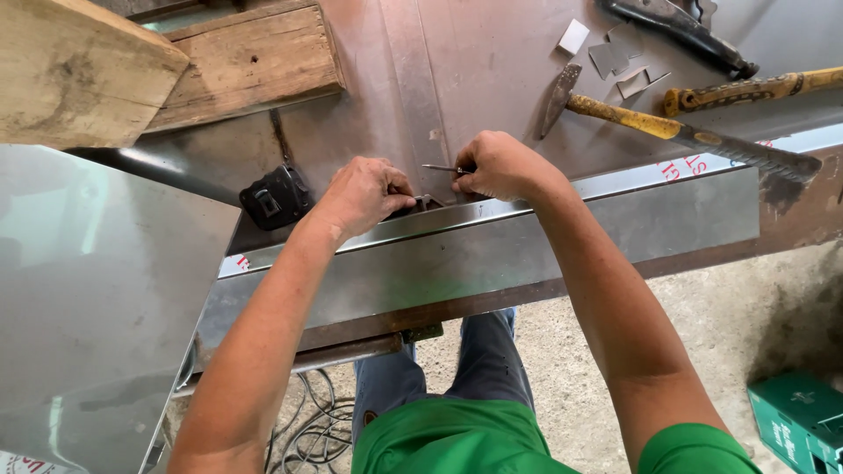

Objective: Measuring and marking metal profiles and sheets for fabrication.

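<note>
A long bent strip of shiny sheet metal [527,237] lies along the near edge of a metal-topped bench [457,79]. My left hand [364,195] presses a small dark metal piece [428,203] against the strip's upper fold. My right hand [499,165] grips a thin pointed metal scriber [436,167], with its tip pointing left just above that small piece. Both hands sit close together at the middle of the strip.
A black tape measure [275,197] lies left of my hands. Two hammers with yellow handles [667,130] [755,88], a dark tool [680,31] and small metal offcuts [610,57] lie at the back right. Wooden blocks [237,61] sit back left, a large steel sheet [97,307] at left, cables [307,426] and a green box [799,421] on the floor.
</note>
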